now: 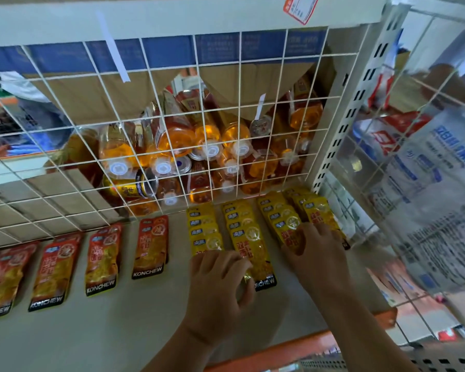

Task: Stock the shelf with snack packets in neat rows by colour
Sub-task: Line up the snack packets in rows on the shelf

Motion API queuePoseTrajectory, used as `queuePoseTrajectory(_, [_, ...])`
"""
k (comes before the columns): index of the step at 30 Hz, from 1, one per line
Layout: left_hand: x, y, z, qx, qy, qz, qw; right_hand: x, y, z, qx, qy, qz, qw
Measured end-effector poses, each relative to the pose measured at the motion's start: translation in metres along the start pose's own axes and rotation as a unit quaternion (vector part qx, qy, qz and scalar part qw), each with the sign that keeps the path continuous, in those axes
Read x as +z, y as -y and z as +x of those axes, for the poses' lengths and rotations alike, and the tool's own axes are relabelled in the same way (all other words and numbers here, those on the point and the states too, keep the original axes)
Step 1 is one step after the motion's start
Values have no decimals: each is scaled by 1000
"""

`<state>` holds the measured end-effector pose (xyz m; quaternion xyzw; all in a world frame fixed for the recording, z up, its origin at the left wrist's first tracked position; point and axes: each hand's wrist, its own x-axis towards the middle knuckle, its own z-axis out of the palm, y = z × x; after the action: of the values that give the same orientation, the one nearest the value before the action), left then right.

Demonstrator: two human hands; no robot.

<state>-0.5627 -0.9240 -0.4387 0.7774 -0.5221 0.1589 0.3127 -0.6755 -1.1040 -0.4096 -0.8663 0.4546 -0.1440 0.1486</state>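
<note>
**Inspector:** State of the hands?

**Assessor:** The left hand (218,288) has its fingers curled over the front of the leftmost yellow row and appears to pinch a packet edge. The right hand (318,253) lies spread on the two rightmost rows, pressing and not gripping, so far as shows.

**Inspector:** Location of stock?

**Assessor:** The yellow snack packets (249,242) lie on the shelf (118,326) at the right, running back to the wire grid (118,124). The red snack packets (151,245) lie to their left.

**Inspector:** Hazards?

**Assessor:** In my judgement the overlapped, glossy packets may slide. A drag from either hand would fan a row askew or shove it into its neighbour. The rightmost row sits just beside the upright (341,116) and could ride up against it.

**Inspector:** Count?

**Assessor:** Four yellow rows. Five red stacks, the leftmost cut by the frame edge. Packets per row overlap too much to count. Hands, two.
</note>
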Motion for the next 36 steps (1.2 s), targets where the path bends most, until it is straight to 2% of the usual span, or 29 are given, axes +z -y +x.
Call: queuePoseTrajectory(36, [2, 2, 0, 6, 3, -7, 1000, 12, 17, 6, 27, -14, -9, 1000])
